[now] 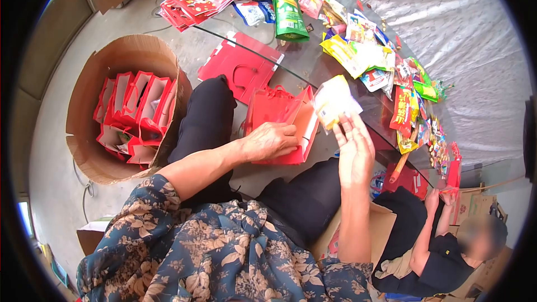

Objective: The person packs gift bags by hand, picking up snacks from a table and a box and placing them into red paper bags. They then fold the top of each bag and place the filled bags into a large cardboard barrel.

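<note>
My left hand (pixel 269 141) grips the near edge of an open red gift bag (pixel 282 113) that rests on my lap against the glass table. My right hand (pixel 353 151) is raised beside the bag's mouth and holds a pale yellow snack packet (pixel 334 102) by its lower edge, just right of the bag's opening. Another flat red bag (pixel 240 64) lies on the glass behind it.
A glass table edge (pixel 240 45) carries several snack packets, among them a green pouch (pixel 290 18) and yellow packs (pixel 349 53). A cardboard box (pixel 92 78) on the floor at left holds several filled red bags. Another person (pixel 442 246) sits at lower right handling a red item.
</note>
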The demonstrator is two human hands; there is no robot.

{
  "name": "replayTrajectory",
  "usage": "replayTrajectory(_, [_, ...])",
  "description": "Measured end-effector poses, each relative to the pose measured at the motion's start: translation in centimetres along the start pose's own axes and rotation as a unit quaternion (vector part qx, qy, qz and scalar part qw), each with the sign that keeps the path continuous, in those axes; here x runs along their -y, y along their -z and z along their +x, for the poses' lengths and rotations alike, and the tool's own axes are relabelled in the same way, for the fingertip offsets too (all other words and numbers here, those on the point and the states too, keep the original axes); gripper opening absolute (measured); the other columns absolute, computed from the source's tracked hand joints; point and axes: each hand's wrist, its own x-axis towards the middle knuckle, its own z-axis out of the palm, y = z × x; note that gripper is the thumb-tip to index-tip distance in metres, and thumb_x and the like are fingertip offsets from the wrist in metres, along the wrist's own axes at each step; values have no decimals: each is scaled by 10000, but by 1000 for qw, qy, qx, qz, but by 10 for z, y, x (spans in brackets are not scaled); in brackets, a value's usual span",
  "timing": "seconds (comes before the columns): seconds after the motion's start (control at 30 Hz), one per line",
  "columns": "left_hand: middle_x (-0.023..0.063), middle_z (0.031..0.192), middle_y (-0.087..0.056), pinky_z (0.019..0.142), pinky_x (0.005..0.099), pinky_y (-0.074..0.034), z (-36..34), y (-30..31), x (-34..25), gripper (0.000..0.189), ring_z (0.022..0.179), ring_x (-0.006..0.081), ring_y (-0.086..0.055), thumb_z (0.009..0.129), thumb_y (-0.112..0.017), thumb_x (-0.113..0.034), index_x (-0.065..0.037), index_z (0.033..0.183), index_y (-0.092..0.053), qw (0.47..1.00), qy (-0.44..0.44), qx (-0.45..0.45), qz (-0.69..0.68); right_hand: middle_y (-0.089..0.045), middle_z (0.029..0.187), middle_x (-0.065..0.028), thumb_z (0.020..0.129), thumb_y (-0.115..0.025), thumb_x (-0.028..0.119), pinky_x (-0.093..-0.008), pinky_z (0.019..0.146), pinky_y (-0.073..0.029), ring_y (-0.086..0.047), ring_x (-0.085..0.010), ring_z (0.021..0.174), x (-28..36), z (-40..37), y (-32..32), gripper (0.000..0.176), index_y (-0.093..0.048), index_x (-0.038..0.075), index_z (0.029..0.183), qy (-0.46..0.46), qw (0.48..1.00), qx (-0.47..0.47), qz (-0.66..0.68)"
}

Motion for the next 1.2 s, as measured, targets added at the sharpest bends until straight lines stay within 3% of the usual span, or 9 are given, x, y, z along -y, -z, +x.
replayTrajectory(0.17, [84, 843, -528, 677, 375, -507, -1, -4, 2, 137, 771, 269, -583, 776, -681, -143, -55, 875, -649, 1000, -6, 3, 5, -398, 1435, -228, 926, -510, 74, -489, 1122, -343, -405, -343, 1341, -33, -18, 1, 534, -332, -142, 1381, -70, 996, 10, 58])
replayTrajectory(0.27, [86, 842, -531, 679, 378, -506, -2, -5, 1, 145, 770, 272, -584, 778, -681, -146, -55, 888, -659, 1000, 8, -5, -3, -378, 1453, -217, 963, -472, 78, -378, 944, -484, -473, -289, 1292, -35, -19, -3, 506, -321, -85, 1417, -131, 991, 23, -1])
replayTrajectory(0.4, [88, 843, -529, 678, 381, -503, -2, -2, 0, 147, 765, 276, -584, 784, -682, -153, -54, 891, -659, 1000, 2, 7, -13, -424, 1422, -177, 974, -495, 131, -330, 828, -507, -566, -246, 1168, -33, 17, 20, 457, -388, -53, 1379, -69, 996, 14, -58])
replayTrajectory(0.57, [88, 834, -521, 674, 379, -501, 0, 1, -2, 140, 760, 274, -583, 785, -685, -156, -53, 876, -656, 1000, -1, 7, -10, -398, 1437, -187, 971, -484, 105, -333, 830, -503, -582, -230, 1138, -31, 93, 50, 457, -377, -34, 1393, -56, 993, -65, -81])
replayTrajectory(0.7, [86, 824, -513, 674, 375, -501, 1, 2, -3, 139, 754, 269, -581, 786, -686, -156, -56, 878, -659, 1000, -2, 6, -2, -348, 1437, -208, 939, -533, 114, -396, 897, -475, -523, -279, 1179, -31, 147, 60, 564, -314, 17, 1450, -82, 994, -74, -16])
replayTrajectory(0.83, [84, 823, -510, 673, 373, -502, 1, 2, -2, 135, 750, 268, -578, 791, -684, -157, -58, 879, -658, 1000, 1, -5, -7, -440, 1364, -160, 938, -547, 152, -401, 896, -464, -522, -270, 1176, -38, 188, 66, 533, -364, 24, 1422, -125, 988, -80, 47])
replayTrajectory(0.97, [83, 826, -508, 673, 370, -502, 0, 2, 0, 134, 752, 266, -576, 796, -680, -156, -59, 885, -656, 1000, 8, -9, -9, -541, 1279, -112, 934, -549, 148, -393, 912, -439, -518, -225, 1190, -33, 189, 56, 461, -458, -17, 1355, -64, 995, -67, 33])
replayTrajectory(1.1, [85, 830, -511, 674, 369, -502, 0, 4, -3, 137, 759, 264, -577, 798, -678, -156, -57, 890, -656, 1000, 14, 7, -9, -484, 1392, -122, 959, -496, 143, -378, 927, -428, -472, -230, 1256, -8, 141, 34, 465, -435, -44, 1380, 46, 997, -25, -53])
replayTrajectory(1.2, [87, 832, -513, 674, 371, -501, 1, 3, -2, 139, 763, 265, -578, 797, -678, -156, -55, 890, -656, 1000, 6, 8, -11, -506, 1365, -144, 964, -515, 147, -389, 937, -452, -477, -217, 1258, 10, 97, 28, 423, -487, -67, 1328, 94, 991, 1, -95])
